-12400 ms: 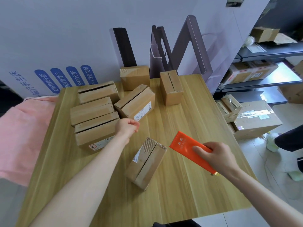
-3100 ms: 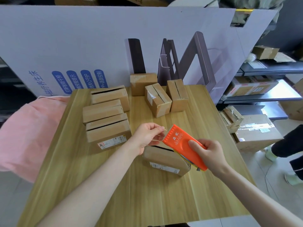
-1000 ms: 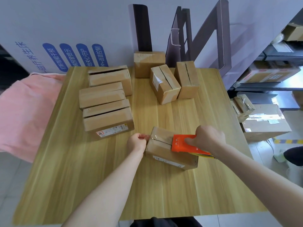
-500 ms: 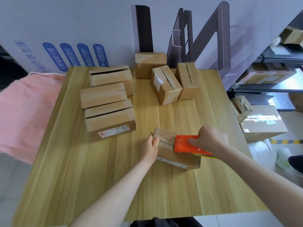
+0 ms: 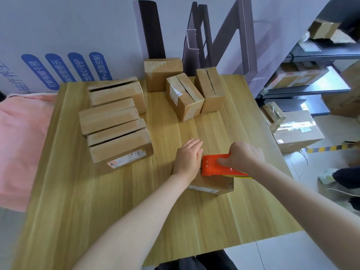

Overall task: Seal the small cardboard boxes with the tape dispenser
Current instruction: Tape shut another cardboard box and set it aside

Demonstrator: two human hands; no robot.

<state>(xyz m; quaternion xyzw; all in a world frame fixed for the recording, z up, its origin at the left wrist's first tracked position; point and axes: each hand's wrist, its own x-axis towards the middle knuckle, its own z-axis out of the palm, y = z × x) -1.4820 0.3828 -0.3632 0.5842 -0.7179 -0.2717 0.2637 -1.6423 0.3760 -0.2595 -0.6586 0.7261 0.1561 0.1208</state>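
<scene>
A small cardboard box (image 5: 212, 184) lies on the wooden table (image 5: 116, 201) in front of me. My left hand (image 5: 188, 157) rests flat on the left part of its top, fingers spread forward. My right hand (image 5: 243, 157) grips the orange tape dispenser (image 5: 214, 165), which lies pressed on the box top toward its right end. Most of the box top is hidden under both hands and the dispenser.
Three long boxes (image 5: 116, 125) lie side by side at the left of the table. Three more boxes (image 5: 185, 90) stand at the back near a white panel. A pink cloth (image 5: 21, 137) hangs at the left. Shelves and floor boxes (image 5: 298, 129) are right.
The dispenser has been drawn rightward along the box top. My left hand moved from the box's left end onto its top and now lies flat there.
</scene>
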